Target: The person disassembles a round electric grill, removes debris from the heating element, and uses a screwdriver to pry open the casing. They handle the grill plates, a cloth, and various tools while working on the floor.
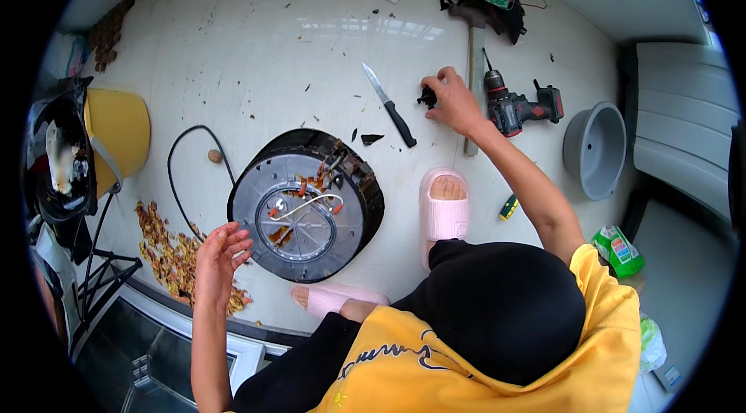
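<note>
Head view: grip of right hand (454, 100) closed with fingertips around small black piece (427, 96), between knife (391, 108) and hammer (475, 63); lifted from pale floor (233, 63) or not, cannot tell. Grip of left hand (222, 254) loosely open, holding nothing, close to rim of round black appliance (268, 180). In the way toward drill (507, 111): same hammer. Near knife, black shard (372, 139). Around: grey basin (610, 145) at right, yellow bucket (120, 129) and scattered peelings (167, 250) at left.

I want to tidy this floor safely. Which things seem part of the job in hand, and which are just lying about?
Likely the job:
black piece in the right hand
round black appliance
knife
hammer
cordless drill

Apparently just lying about:
yellow bucket
grey basin
dried peelings
green package
</note>
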Available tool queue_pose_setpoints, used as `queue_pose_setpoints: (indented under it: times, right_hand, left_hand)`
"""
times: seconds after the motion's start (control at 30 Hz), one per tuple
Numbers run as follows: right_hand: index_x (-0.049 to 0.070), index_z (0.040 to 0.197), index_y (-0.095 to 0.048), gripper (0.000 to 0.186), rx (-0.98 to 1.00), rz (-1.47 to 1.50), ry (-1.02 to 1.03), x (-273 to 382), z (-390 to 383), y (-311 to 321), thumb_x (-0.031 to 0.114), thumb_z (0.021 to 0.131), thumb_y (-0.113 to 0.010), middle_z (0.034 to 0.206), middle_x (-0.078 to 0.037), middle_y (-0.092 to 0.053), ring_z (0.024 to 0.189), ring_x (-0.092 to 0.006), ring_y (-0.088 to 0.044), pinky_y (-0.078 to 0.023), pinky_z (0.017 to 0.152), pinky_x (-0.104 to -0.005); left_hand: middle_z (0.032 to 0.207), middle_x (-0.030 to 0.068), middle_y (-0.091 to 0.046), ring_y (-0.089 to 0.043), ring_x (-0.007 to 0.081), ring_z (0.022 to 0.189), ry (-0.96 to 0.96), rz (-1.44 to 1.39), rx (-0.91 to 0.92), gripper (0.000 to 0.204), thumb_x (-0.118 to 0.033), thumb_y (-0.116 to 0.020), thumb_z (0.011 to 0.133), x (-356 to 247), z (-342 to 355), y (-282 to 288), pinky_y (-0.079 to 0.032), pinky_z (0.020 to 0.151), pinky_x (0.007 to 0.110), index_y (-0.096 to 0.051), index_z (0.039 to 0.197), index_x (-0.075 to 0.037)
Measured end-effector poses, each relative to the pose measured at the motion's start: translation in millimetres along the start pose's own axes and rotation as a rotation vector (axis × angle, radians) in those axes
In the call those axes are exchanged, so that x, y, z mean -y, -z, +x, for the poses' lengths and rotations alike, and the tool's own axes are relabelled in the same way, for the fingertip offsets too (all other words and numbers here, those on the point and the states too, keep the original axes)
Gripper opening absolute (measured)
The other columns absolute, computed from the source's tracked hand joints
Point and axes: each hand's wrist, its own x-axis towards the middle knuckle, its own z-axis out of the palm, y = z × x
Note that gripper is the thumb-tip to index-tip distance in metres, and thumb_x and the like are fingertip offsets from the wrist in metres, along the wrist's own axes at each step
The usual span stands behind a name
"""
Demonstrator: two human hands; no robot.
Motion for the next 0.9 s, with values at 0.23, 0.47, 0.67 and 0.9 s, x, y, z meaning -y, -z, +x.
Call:
queue_pose_setpoints:
  times: [0.23, 0.47, 0.67, 0.9]
  right_hand:
    - [0.001, 0.095, -0.053, 0.035, -0.016, 0.029, -0.057, -16.1, 2.4, -11.7, 0.007, 0.065, -0.067, 0.094, -0.019, -0.048, 0.083, -0.0358, -0.055, -0.048, 0.074, -0.0417]
    - [-0.003, 0.089, -0.060, 0.030, -0.110, 0.591, -0.099, 51.1, 2.5, 27.2, 0.018, 0.069, -0.062, 0.077, -0.018, -0.058, 0.073, -0.0309, -0.059, -0.048, 0.066, -0.0368]
    - [0.000, 0.102, -0.061, 0.036, -0.076, 0.598, 0.175, 75.7, 1.1, 76.0, 0.017, 0.073, -0.073, 0.084, -0.011, -0.062, 0.065, -0.0171, -0.060, -0.049, 0.059, -0.0277]
    - [0.005, 0.106, -0.057, 0.043, -0.840, -0.211, -0.125, -113.2, 75.0, 118.2, 0.018, 0.067, -0.072, 0.099, -0.012, -0.058, 0.094, -0.0296, -0.054, -0.043, 0.083, -0.0392]
  left_hand:
    - [0.100, 0.0106, -0.062, -0.061, 0.0174, 0.088, -0.052, 0.082, 0.361, 0.040, -0.032, -0.055, 0.088, -48.3, 40.5, -122.7, -0.048, 0.079, 0.030, -0.053, 0.112, 0.000]
    - [0.100, 0.0128, -0.057, -0.055, 0.0246, 0.096, 0.155, -0.515, 0.488, 0.036, -0.029, -0.045, 0.090, -23.9, 109.1, -248.6, -0.046, 0.086, 0.040, -0.050, 0.111, -0.001]
    - [0.092, 0.0116, -0.059, -0.056, 0.0251, 0.085, 0.179, -0.926, 0.579, 0.027, -0.026, -0.045, 0.089, -4.1, 143.8, -269.2, -0.049, 0.079, 0.039, -0.057, 0.093, -0.002]
    - [0.093, 0.0123, -0.059, -0.056, 0.0248, 0.085, 0.178, -0.890, 0.576, 0.027, -0.026, -0.049, 0.087, -1.6, 141.8, -254.5, -0.049, 0.079, 0.040, -0.059, 0.094, -0.002]
